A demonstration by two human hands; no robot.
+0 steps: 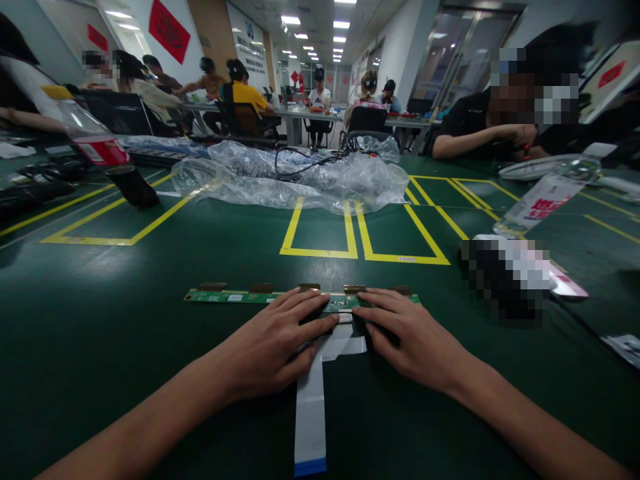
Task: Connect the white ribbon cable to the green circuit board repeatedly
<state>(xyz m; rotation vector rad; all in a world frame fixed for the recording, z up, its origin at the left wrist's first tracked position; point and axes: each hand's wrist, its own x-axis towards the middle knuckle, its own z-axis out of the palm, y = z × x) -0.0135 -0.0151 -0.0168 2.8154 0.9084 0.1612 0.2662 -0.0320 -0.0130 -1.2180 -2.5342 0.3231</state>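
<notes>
A long, narrow green circuit board (234, 297) lies across the dark green table, with several brown flexible tabs along its far edge. My left hand (280, 337) rests with outstretched fingers on the board's middle and beside its connector. My right hand (413, 337) lies with fingers spread on the board just right of the middle. Between the hands, a white flat ribbon cable (311, 413) runs from the connector area toward me, folded near the top and ending in a blue strip. Parts of the board and cable are hidden under my fingers.
Clear plastic wrap (300, 177) with black cables lies beyond yellow tape outlines (320, 253). A cola bottle (100, 143) stands at left, a clear labelled bottle (545, 197) at right near a blurred dark object (505, 277). A person in black (470, 130) sits at right; others sit behind.
</notes>
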